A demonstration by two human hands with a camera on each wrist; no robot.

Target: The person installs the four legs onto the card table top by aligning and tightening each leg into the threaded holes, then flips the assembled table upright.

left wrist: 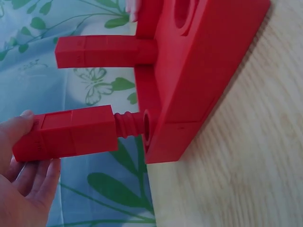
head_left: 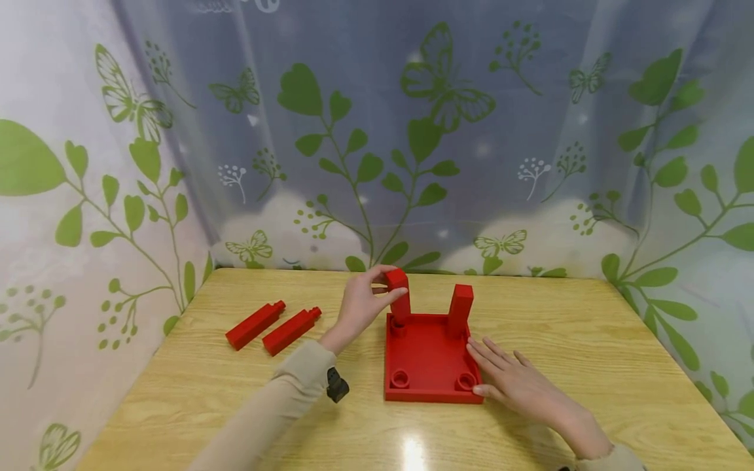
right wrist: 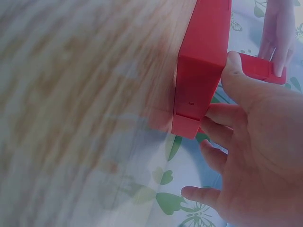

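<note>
A red square tray-like base [head_left: 427,353] with round sockets in its corners lies on the table. My left hand [head_left: 364,302] pinches a red square leg [head_left: 399,297] upright over the far left socket. In the left wrist view, the threaded end of this leg [left wrist: 71,132] meets the socket, with some thread still showing. Another red leg [head_left: 461,307] stands in the far right corner. Both near sockets hold no leg. My right hand [head_left: 524,386] rests against the base's right side, fingers extended; the right wrist view shows its thumb and fingertips touching the base [right wrist: 199,90].
Two more red legs [head_left: 255,325] [head_left: 291,331] with threaded ends lie side by side on the wooden table [head_left: 530,307], left of the base. A curtain [head_left: 377,131] printed with leaves and butterflies hangs behind the table and along its sides.
</note>
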